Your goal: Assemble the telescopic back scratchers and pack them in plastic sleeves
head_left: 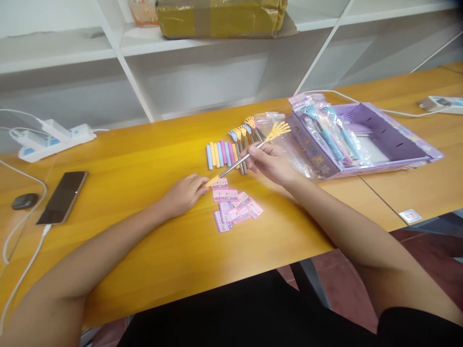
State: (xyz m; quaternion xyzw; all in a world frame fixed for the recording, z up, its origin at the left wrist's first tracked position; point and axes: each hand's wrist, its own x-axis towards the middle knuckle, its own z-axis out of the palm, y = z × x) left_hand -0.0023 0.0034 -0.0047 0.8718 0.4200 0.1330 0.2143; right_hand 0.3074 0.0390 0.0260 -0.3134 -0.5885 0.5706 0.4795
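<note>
Between my two hands runs a back scratcher (233,165) with a yellow hand-shaped head, a metal rod and a yellow handle. My left hand (186,193) is closed round the handle end. Near the head, the fingers of my right hand (269,161) pinch the rod. Just behind lie a row of coloured handle tubes (220,153) in blue, yellow and pink, and several metal rods with small hand-shaped heads (243,132). Below the handle, pink and purple printed cards (237,207) are spread in a loose pile on the table.
At the right, a purple box (390,130) holds bagged back scratchers (331,132). Clear plastic bags (294,152) lie against its left side. A phone (63,197) on a cable, a black mouse-like object (25,201) and a power strip (58,142) sit at the left. White shelving (202,72) stands behind.
</note>
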